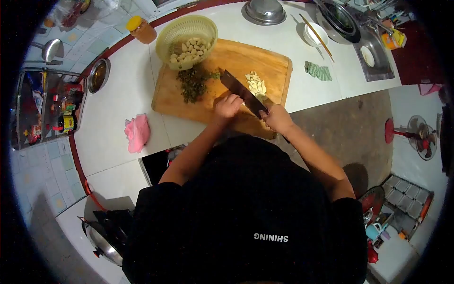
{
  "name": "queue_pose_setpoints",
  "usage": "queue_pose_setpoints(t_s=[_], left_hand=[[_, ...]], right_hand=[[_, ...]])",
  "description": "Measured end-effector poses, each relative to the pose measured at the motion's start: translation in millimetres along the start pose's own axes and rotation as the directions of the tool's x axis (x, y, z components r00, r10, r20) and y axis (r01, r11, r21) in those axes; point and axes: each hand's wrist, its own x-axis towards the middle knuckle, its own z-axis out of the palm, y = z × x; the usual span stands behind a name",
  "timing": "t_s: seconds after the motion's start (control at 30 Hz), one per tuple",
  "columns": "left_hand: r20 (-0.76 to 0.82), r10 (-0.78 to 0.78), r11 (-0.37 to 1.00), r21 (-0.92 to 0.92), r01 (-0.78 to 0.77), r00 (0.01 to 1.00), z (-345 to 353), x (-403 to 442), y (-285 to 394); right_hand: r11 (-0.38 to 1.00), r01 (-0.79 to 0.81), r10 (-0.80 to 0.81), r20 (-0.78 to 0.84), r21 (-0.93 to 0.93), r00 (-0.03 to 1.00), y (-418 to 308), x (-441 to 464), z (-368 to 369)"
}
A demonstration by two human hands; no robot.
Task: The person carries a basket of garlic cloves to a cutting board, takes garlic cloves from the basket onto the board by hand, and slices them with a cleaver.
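My right hand (278,118) grips the handle end of a dark, broad-bladed cleaver (239,90), which angles across the wooden cutting board (227,52). Close against the blade, my left hand (228,105) has its fingers bunched together at the board. Whatever lies under those fingertips is mostly hidden; only a small pale bit shows beside them. Pale slices that look like garlic (255,84) are heaped right of the cleaver. To its left lies a pile of chopped dark green herbs (191,85). A yellow strainer basket (208,31) with several pale lumps rests over the board's far left corner.
A jar with a yellow lid (141,29) stands behind the basket. On the white counter are a pink cloth (137,134), a green cloth (318,71), a white bowl (312,35) with chopsticks across it, and an upturned metal bowl (265,12). A sink (380,66) is far right.
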Motion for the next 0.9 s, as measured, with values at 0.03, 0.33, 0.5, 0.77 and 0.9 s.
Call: queue_pose_setpoints(t_s=[0.03,0.33,0.5,0.77,0.9], left_hand=[[0.003,0.002,1.0,0.014,-0.002,1.0,4,-1,-3],[0.029,0.042,0.999,-0.026,-0.041,0.999,10,-8,-9],[0.066,-0.001,0.986,-0.164,0.012,0.998,-3,8,-17],[-0.264,-0.427,0.901,-0.206,0.383,0.865,-131,116,-108],[-0.099,-0.493,0.845,0.185,0.503,0.865,-111,132,-222]], right_hand=[[1.0,-0.016,0.015,0.021,0.017,1.0,-2,-1,-4],[0.969,-0.082,0.064,0.084,0.234,0.994,-1,-2,2],[0.973,-0.091,0.081,0.056,0.214,0.995,-2,-8,-15],[0.944,-0.138,0.106,0.122,0.3,0.987,-3,-18,-20],[0.955,-0.065,0.099,-0.104,0.29,0.99,-10,-24,-13]])
